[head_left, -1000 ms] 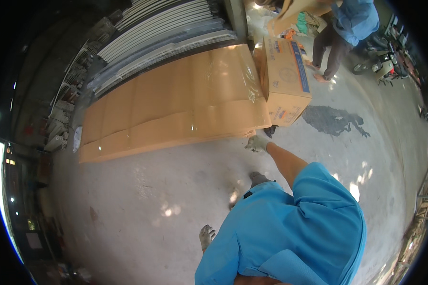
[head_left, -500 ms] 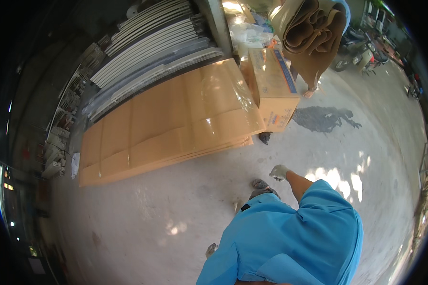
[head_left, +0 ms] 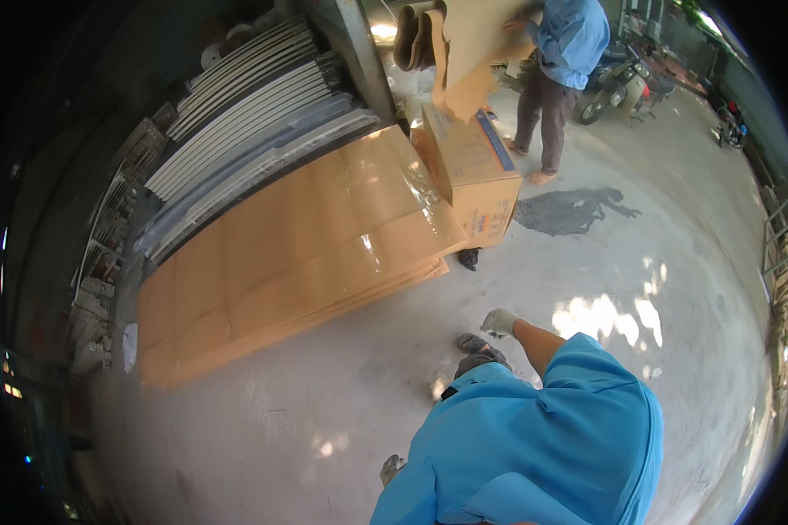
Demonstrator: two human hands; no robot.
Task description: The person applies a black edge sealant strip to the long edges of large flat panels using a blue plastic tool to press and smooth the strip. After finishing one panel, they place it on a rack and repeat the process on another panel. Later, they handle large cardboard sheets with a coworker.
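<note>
My right hand [head_left: 499, 323], in a pale glove, hangs over the floor in front of me with its fingers curled in; nothing shows in it. My left hand [head_left: 392, 470], also gloved, shows only in part beside my blue shirt [head_left: 534, 429], its fingers mostly hidden. Neither hand touches the stack of flat brown cardboard [head_left: 298, 254], taped across, which lies ahead to the left. Against the stack's right end stands a closed cardboard box [head_left: 473, 166]. My dark shoe [head_left: 481, 348] shows near the right hand.
Behind the box a co-worker [head_left: 552, 96] in a blue shirt and dark trousers handles a large brown cardboard sheet [head_left: 477, 44]. Long pale panels [head_left: 245, 105] are stacked behind the flat cardboard. A motorbike [head_left: 620, 92] stands farther right. A dark wet patch [head_left: 569, 213] marks the concrete.
The co-worker's large folded cardboard has swung left above the box, bringing the co-worker's body into view. My view has shifted slightly; my hands hang much as before.
</note>
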